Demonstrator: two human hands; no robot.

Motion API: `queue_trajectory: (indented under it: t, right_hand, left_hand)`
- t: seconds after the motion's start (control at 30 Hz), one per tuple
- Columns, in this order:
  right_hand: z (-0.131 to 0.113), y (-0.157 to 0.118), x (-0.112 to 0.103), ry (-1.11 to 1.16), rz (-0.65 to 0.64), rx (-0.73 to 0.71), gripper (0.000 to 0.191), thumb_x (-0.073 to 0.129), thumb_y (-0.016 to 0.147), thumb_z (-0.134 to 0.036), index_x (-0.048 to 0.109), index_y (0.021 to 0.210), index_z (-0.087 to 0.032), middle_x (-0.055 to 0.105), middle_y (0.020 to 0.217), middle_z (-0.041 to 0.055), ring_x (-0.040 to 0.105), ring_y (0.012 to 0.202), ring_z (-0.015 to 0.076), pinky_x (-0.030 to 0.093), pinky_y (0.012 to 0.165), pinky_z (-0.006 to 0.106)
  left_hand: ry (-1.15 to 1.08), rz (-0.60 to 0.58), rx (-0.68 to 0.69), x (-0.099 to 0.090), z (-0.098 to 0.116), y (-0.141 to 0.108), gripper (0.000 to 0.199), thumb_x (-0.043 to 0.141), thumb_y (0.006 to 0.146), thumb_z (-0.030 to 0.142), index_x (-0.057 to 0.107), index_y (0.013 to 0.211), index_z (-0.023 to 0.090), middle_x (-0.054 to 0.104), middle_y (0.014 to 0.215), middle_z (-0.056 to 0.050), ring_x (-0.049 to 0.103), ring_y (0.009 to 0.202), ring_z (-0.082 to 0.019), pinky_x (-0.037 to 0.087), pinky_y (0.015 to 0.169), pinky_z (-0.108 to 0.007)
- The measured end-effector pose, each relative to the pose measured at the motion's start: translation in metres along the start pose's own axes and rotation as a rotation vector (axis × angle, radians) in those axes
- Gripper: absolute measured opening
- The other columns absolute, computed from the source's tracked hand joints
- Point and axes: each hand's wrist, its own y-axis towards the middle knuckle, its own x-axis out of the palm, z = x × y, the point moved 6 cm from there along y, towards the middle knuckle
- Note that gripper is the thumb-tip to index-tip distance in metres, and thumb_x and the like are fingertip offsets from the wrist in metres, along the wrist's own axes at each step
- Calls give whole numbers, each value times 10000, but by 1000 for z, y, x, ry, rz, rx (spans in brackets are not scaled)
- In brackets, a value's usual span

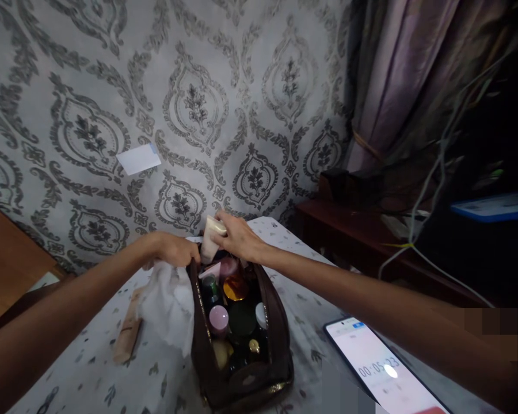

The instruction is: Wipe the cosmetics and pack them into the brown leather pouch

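Observation:
A dark brown toiletry bag [278, 313] stands unzipped on the cloth-covered surface. My left hand [179, 251] is closed on its far left rim. Below that hand lies crumpled white cloth or tissue [166, 305]; whether the fingers also grip it is hidden. My right hand [242, 237] grips a cream-coloured squeeze tube [209, 244], tilted over the far end of the bag's opening. Inside the bag are several containers, among them a jar with a pink lid [218, 317], an amber-topped container [235, 288], a white-lidded one [261, 315] and a small gold cap [254, 345].
Left of the bag lies a flat tan object [128, 330]. A phone [382, 368] showing a running timer lies at the lower right. Beyond it stand a dark red table [328, 230] and hanging white cables [435, 167]. The patterned wall [250, 115] rises close behind the bag.

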Motion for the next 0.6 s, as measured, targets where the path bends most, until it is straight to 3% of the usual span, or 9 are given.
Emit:
queue_trajectory:
  t: [0.33, 0.6]
  right_hand:
    - [-19, 7, 29, -284, -256, -62, 163, 595, 833, -177, 561, 990, -201, 617, 807, 9, 554, 715, 153, 314, 564, 218]
    - [-23, 3, 21, -298, -353, -112, 37, 583, 822, -206, 607, 839, -185, 565, 698, -12, 489, 635, 120, 269, 540, 220]
  left_hand:
    - [19, 53, 72, 5, -8, -2, 471, 406, 629, -18, 733, 905, 177, 773, 959, -12, 678, 849, -171, 497, 756, -202]
    - [89, 299, 80, 9, -10, -21, 381, 411, 764, 15, 694, 950, 188, 745, 1015, -18, 659, 940, -177, 470, 824, -222]
